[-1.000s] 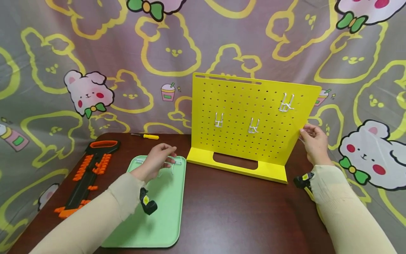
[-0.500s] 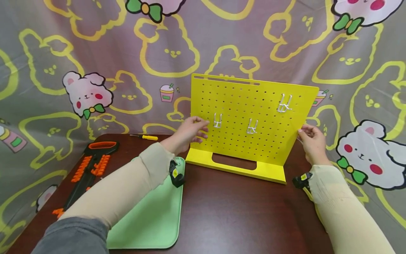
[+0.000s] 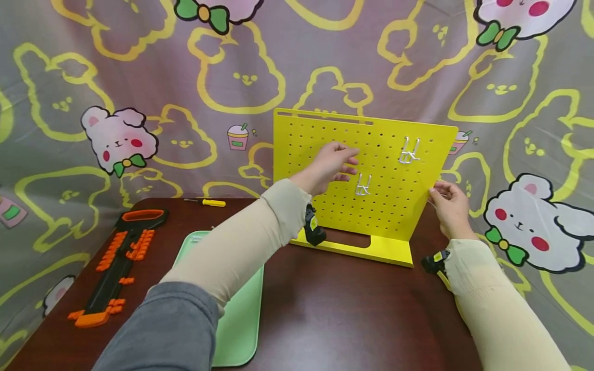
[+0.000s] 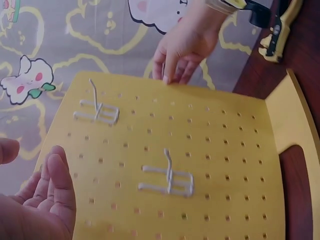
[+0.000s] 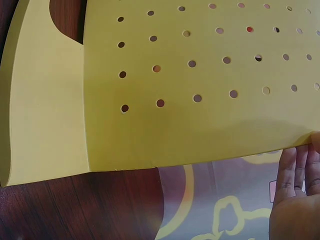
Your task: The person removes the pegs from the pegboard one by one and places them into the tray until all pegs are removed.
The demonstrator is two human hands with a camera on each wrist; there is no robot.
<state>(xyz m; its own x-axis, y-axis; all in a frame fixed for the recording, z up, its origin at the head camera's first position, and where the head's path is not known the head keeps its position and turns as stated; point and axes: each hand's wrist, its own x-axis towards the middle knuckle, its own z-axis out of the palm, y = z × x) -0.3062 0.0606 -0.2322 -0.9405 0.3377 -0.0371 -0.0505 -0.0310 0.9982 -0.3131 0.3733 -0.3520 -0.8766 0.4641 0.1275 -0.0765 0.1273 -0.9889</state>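
A yellow pegboard (image 3: pixel 385 216) stands upright on its folded base. White wire double hooks hang on it: one hook (image 3: pixel 409 150) near the upper right, another hook (image 3: pixel 363 184) near the middle. My left hand (image 3: pixel 330 165) hovers before the board, covering the left part where a third hook hung. In the left wrist view, that left hand (image 4: pixel 42 200) has its thumb and loosely bent fingers apart, with nothing seen between them. My right hand (image 3: pixel 451 208) pinches the board's right edge, thumb on the front; its fingers (image 5: pixel 287 172) reach behind.
A light green tray (image 3: pixel 241 330) lies left of centre, partly under my left arm. Farther left is a black and orange tool (image 3: pixel 111 273) with rows of orange pieces. A yellow-handled screwdriver (image 3: pixel 213 203) lies at the back, before the patterned curtain (image 3: pixel 250 46).
My left hand has moved from above the tray's far end, right and up to the front of the pegboard. The right hand has kept its grip on the board's edge.
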